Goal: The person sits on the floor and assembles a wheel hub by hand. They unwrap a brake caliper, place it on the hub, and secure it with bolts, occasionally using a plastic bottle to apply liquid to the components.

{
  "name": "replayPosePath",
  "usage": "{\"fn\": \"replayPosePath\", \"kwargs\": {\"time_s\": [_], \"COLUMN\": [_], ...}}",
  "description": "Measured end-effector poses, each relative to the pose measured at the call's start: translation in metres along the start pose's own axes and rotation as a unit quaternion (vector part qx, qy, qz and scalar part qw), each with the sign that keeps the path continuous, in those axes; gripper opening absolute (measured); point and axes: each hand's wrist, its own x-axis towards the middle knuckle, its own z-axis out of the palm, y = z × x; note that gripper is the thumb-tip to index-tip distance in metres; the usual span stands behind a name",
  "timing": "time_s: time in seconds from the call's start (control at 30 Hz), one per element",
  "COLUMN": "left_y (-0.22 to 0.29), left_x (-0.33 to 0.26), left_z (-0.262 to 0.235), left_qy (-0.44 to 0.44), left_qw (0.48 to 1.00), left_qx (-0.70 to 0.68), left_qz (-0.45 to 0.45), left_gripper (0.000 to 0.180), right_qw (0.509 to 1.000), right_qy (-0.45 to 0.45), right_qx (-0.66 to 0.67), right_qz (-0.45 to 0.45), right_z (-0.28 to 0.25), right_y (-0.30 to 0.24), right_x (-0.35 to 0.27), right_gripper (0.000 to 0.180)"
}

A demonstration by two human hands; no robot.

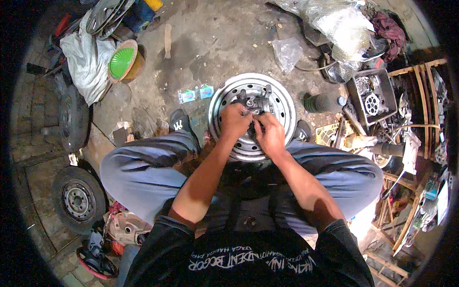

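Note:
Between my knees lies a silver steel wheel rim with round holes around its disc. A grey cast-metal mechanical part with dark fittings rests on its middle. My left hand is closed over the part's near left side, its fingertips bent inward. Close by, my right hand pinches with thumb and fingers at the part's near edge. The fingertips of both hands almost meet. What they grip is small, and the fingers cover most of it.
Two small blue-and-white packets lie left of the rim. Farther left are a green bowl and a tyred wheel. To the right stand a dark cylinder and a bin of metal parts. Plastic sheeting heaps at the far right.

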Motion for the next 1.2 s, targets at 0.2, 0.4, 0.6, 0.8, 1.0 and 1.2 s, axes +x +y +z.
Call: {"fn": "replayPosePath", "kwargs": {"time_s": [0.2,0.4,0.6,0.8,1.0,1.2], "left_y": [0.002,-0.002,-0.005,-0.016,0.002,0.002], "left_x": [0.002,0.002,-0.005,-0.002,-0.012,-0.027], "left_z": [0.002,0.008,-0.001,-0.008,-0.005,0.002], "left_qy": [-0.025,0.039,-0.026,-0.069,0.028,0.059], "left_qw": [0.989,0.987,0.985,0.972,0.988,0.974], "left_qx": [-0.120,-0.153,-0.166,-0.223,0.017,0.054], "left_qz": [-0.077,-0.036,-0.031,-0.015,0.152,0.212], "left_gripper": [0.010,0.012,0.012,0.014,0.013,0.007], "right_qw": [1.000,1.000,1.000,0.999,1.000,0.999], "right_qy": [-0.016,-0.010,-0.007,0.003,0.006,-0.004], "right_qx": [0.002,-0.005,-0.003,0.019,0.013,0.035], "right_qz": [0.001,0.007,0.017,0.029,0.020,0.012], "right_z": [-0.002,-0.002,0.003,0.006,0.005,0.006], "right_y": [0.002,-0.003,0.001,0.000,0.006,0.001], "right_x": [0.002,0.006,0.005,0.007,0.006,0.004], "right_gripper": [0.009,0.012,0.015,0.018,0.016,0.014]}}
